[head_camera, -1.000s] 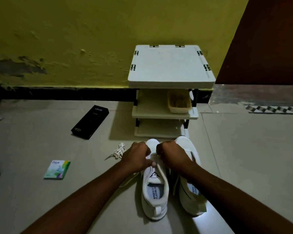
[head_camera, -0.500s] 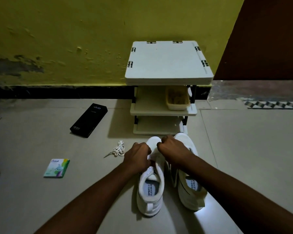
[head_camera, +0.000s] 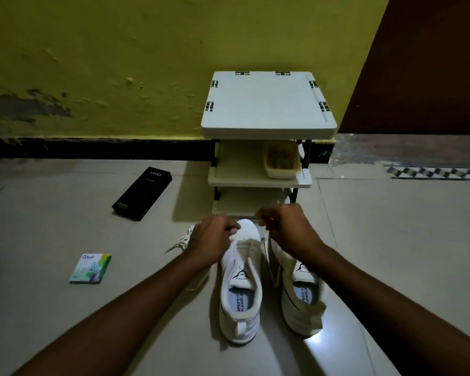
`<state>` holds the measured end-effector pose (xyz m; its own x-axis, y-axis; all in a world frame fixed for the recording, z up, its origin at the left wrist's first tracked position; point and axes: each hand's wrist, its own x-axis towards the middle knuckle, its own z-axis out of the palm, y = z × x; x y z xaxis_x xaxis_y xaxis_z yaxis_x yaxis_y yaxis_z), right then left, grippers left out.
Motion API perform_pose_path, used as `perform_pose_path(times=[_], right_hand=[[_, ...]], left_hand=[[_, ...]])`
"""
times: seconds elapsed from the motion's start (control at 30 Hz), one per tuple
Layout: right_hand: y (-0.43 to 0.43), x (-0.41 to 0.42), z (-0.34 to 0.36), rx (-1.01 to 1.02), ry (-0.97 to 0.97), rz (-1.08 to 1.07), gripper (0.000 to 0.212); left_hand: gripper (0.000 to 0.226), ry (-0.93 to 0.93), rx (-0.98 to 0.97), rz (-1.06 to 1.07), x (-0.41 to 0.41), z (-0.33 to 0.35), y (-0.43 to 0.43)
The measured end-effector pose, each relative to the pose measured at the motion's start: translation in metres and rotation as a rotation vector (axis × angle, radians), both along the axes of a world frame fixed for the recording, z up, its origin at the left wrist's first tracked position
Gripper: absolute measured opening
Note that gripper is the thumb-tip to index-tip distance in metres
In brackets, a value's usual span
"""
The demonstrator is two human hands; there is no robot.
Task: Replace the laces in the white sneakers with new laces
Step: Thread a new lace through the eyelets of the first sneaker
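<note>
Head view: we judge lacing barely begun; left hand (head_camera: 212, 240) and right hand (head_camera: 285, 226) each pinch the new lace (head_camera: 244, 243) at the left sneaker (head_camera: 240, 297) toe eyelets, on the floor; right sneaker (head_camera: 301, 299) looks unlaced

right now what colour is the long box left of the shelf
The box is black, head view.

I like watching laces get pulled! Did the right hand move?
Yes. The right hand has moved forward and to the right, toward the shelf rack. It now overlaps the rack's bottom level in this view.
</note>
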<state>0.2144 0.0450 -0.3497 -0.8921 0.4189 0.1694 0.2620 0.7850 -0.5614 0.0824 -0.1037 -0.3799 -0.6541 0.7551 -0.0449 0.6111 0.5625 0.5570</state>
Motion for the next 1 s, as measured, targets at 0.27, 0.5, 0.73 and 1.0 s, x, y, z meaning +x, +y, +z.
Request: perform_pose_path(times=[0.27, 0.5, 0.73, 1.0], right_hand=[[-0.017, 0.010, 0.123, -0.609, 0.621, -0.116, 0.011], [-0.034, 0.020, 0.243, -0.671, 0.791, -0.076, 0.003], [-0.048, 0.026, 0.315, -0.650, 0.885, -0.010, 0.005], [-0.062, 0.027, 0.333, -0.753, 0.865, -0.035, 0.006]], left_hand=[[0.008, -0.442, 0.656, 0.036, 0.009, 0.151, -0.003], [0.004, -0.505, 0.839, 0.032, 0.031, 0.274, -0.013], [0.011, -0.526, 0.948, 0.051, 0.044, 0.349, -0.025], [0.021, -0.631, 0.964, 0.014, 0.059, 0.375, -0.033]])
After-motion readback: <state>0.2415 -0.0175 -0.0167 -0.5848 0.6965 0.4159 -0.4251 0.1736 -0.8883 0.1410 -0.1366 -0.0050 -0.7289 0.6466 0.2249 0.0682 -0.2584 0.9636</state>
